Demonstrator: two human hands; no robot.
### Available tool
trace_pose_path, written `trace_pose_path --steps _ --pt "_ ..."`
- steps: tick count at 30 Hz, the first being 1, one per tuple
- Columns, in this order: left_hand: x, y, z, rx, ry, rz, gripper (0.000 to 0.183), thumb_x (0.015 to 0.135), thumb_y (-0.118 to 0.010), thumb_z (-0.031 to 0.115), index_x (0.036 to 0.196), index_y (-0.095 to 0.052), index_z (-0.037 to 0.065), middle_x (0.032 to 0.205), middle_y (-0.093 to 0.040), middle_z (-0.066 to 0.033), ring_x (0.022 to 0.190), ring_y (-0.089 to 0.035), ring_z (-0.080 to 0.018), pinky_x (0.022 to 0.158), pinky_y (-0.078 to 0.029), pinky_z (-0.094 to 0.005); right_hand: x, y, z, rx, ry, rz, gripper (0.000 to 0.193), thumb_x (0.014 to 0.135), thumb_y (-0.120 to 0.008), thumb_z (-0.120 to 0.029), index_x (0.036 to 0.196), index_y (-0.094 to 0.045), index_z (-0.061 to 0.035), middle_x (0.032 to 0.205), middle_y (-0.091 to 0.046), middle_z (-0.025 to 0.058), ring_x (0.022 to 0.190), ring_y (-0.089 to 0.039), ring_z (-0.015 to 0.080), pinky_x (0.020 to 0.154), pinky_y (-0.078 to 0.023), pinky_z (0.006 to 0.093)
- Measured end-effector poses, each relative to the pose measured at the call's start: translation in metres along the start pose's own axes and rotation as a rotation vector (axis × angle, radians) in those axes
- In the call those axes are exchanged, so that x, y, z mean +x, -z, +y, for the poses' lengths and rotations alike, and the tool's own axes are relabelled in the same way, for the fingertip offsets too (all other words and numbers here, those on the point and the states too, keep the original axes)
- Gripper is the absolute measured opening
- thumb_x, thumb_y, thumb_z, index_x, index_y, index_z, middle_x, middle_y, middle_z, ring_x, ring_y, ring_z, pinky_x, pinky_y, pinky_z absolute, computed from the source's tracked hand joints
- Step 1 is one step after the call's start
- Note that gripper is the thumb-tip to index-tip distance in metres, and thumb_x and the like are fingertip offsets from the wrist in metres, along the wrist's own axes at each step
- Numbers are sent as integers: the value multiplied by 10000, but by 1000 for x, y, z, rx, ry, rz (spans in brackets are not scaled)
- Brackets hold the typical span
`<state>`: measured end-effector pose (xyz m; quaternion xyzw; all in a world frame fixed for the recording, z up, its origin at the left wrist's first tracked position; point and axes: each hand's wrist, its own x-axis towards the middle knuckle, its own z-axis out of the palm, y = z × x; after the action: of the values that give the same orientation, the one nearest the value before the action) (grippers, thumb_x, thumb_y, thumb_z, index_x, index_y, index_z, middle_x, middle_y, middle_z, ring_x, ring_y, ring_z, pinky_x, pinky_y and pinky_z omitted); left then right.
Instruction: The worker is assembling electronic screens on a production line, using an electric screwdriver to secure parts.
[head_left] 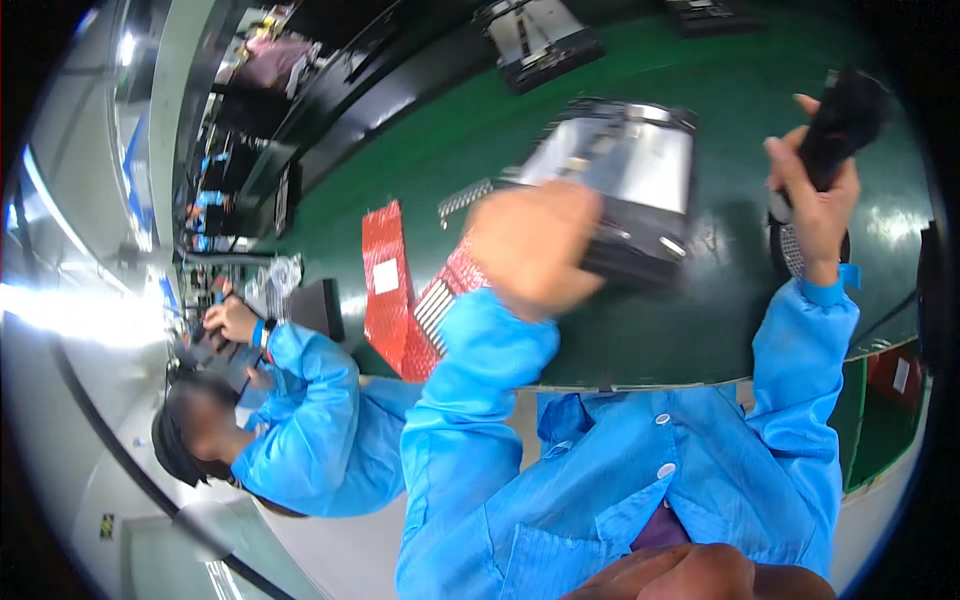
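My left hand is smeared by motion, beside the lower left edge of a black-framed unit with silvery-white panels on the green bench; whether it touches the unit I cannot tell. Raised at the right, my right hand has its fingers wrapped round a dark, blurred handheld tool. Below that hand lies a round black object with a dotted mesh surface, partly hidden by the wrist. Left of the unit are a perforated strip and a red bubble-wrap bag, partly covered by my left hand.
Another red bubble-wrap bag with a white label and a striped piece lie at the left. Similar units stand along the bench's far side. A co-worker in blue sits at the left, near a dark box.
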<state>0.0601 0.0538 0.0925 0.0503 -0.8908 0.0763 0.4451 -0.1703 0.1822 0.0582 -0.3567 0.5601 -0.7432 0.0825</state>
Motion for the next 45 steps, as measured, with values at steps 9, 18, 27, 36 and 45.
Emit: trace_pose_path --steps 9,18,27,36,45 --pt "-64 -24 97 -258 135 -325 466 615 -708 276 1007 -608 45 1130 -579 -109 1058 -542 -326 843 -406 -472 2 29 16 -212 151 -32 419 829 -663 -182 1203 -527 -50 710 -560 10 598 -533 95 627 -444 233" --pt "-90 -1 -46 95 709 -447 314 688 -743 241 895 -664 19 971 -614 -165 922 -589 -330 804 -469 -382 -1 31 19 -259 174 -62 421 846 -640 -164 1226 -504 -44 704 -546 1 596 -521 83 612 -438 234" --pt "-65 -27 -68 -257 649 -859 452 605 -811 229 983 -651 38 975 -584 -159 879 -589 -309 799 -474 -363 0 25 15 -169 170 -80 414 840 -649 -148 1219 -514 -53 710 -544 1 596 -529 85 618 -442 219" --pt "-51 -27 -62 -175 745 -990 443 557 -846 243 856 -646 -16 861 -616 -142 776 -608 -242 695 -491 -329 1 25 13 -175 229 -56 445 820 -668 -136 1221 -505 -32 712 -548 5 574 -523 86 575 -429 216" --pt "-67 -13 -68 -751 1221 -760 175 681 -686 -63 842 -619 -51 711 -658 -115 660 -647 -127 611 -499 -222 -5 14 2 61 75 -17 483 758 -701 -17 1195 -499 17 693 -548 -7 572 -505 59 527 -389 198"
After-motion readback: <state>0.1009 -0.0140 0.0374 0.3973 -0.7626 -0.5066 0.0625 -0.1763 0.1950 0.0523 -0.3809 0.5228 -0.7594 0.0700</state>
